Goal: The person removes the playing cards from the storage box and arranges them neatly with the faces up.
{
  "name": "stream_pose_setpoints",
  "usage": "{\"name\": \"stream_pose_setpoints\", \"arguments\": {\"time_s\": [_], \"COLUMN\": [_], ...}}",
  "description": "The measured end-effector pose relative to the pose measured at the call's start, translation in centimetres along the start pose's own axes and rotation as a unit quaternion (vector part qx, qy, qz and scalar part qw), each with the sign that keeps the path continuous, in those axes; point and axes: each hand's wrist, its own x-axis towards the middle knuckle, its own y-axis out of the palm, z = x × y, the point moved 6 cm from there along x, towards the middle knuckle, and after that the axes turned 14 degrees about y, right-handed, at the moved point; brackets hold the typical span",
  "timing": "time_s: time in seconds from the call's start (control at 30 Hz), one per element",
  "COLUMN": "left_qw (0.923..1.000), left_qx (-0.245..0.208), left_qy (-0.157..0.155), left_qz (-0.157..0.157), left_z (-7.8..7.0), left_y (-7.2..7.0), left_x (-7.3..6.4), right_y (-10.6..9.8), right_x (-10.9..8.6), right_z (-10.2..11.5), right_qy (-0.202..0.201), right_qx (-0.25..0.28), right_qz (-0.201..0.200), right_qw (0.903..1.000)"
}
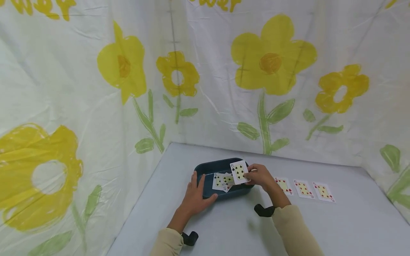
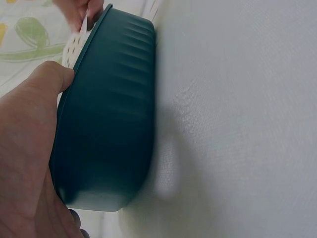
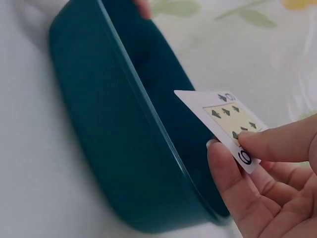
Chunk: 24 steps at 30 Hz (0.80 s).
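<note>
My right hand (image 1: 260, 175) pinches a playing card (image 1: 238, 171), a black-suited six, between thumb and fingers. The card is tilted above the right part of a dark teal tray (image 1: 237, 192), clear of its floor in the right wrist view. Inside the tray, a few overlapping cards (image 1: 219, 181) lie face up, fives among them. My left hand (image 1: 193, 200) holds the tray's near left corner. Its thumb lies on the near rim, and a finger (image 3: 143, 7) reaches inside the rim in the right wrist view.
Three red-suited cards lie face up in a row right of the tray: one partly behind my right forearm (image 1: 282, 185), a six (image 1: 303, 189) and a five (image 1: 324, 192). A white sheet with painted yellow flowers (image 1: 272, 64) hangs behind the pale table (image 1: 230, 227).
</note>
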Motion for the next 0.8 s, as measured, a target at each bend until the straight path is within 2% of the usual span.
{"name": "stream_pose_setpoints", "arguments": {"time_s": [0.2,0.47,0.8], "left_qw": [1.0000,1.0000,0.9999], "left_qx": [-0.001,-0.005,-0.008], "left_qy": [-0.002,-0.002,0.002], "left_qz": [0.001,-0.004,-0.007], "left_z": [0.0,0.2,0.0], "left_y": [0.0,-0.1,-0.1], "left_x": [-0.1,-0.1,-0.1], "right_y": [-1.7,-3.2,-4.5], "right_x": [-1.6,-3.3,-5.3], "right_z": [-1.9,-4.6,-9.4], "right_qy": [0.005,0.024,0.042], "right_qx": [0.037,0.054,0.071], "right_qz": [-0.002,-0.023,-0.048], "right_qw": [0.9993,0.9980,0.9955]}}
